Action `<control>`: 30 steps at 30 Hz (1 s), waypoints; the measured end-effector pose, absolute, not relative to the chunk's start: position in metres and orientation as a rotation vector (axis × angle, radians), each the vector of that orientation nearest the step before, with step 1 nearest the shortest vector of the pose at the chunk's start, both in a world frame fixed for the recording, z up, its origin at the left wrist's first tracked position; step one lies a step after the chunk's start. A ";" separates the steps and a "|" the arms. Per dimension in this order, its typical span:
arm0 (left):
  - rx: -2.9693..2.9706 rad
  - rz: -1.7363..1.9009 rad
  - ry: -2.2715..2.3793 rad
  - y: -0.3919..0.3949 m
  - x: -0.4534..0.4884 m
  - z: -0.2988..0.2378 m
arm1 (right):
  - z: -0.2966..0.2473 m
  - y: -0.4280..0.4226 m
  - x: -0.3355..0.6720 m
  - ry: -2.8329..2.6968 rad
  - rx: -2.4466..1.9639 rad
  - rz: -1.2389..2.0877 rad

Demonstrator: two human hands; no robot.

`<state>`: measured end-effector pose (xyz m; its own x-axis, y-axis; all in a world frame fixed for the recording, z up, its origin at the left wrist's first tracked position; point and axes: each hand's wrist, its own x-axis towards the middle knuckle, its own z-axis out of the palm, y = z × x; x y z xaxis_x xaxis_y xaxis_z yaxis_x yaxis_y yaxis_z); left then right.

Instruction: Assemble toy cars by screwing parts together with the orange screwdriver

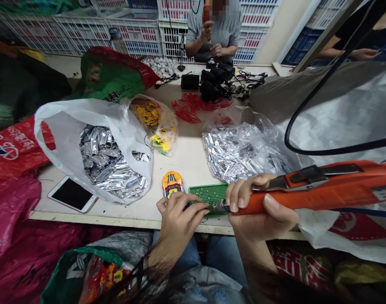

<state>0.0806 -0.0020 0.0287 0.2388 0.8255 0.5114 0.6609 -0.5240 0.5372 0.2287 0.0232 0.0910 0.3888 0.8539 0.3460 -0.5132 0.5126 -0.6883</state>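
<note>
My right hand point(259, 213) is wrapped around an orange electric screwdriver point(309, 185). The driver lies nearly level, its bit pointing left over a green perforated tray point(208, 193) dotted with small metal pieces. My left hand point(182, 217) comes from below with its fingers spread. Its foremost fingertips reach the tray's near side, close to the screwdriver bit; whether a tiny piece is between them is too small to tell. The other fingers lie over the near end of an orange toy car point(172, 179) with blue and yellow markings, covering part of it.
A white bag point(61, 118) of silvery packets, a clear bag point(243, 147) of more packets and a bag of yellow parts point(150, 116) surround the workspace. A phone point(73, 194) lies left. A black cable point(294, 145) loops at right. A co-worker point(214, 36) sits opposite.
</note>
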 end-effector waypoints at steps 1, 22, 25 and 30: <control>2.293 1.147 1.406 -0.002 0.080 0.028 | 0.091 0.023 0.228 -0.751 -0.527 0.918; 2.485 1.164 1.323 0.009 0.078 0.036 | 0.088 0.024 0.226 -0.827 -0.499 0.951; 2.553 1.166 1.266 0.013 0.071 0.041 | 0.086 0.027 0.222 -0.820 -0.501 0.945; 2.469 1.142 1.571 0.003 0.046 0.028 | 0.083 0.046 0.205 -0.720 -0.543 0.919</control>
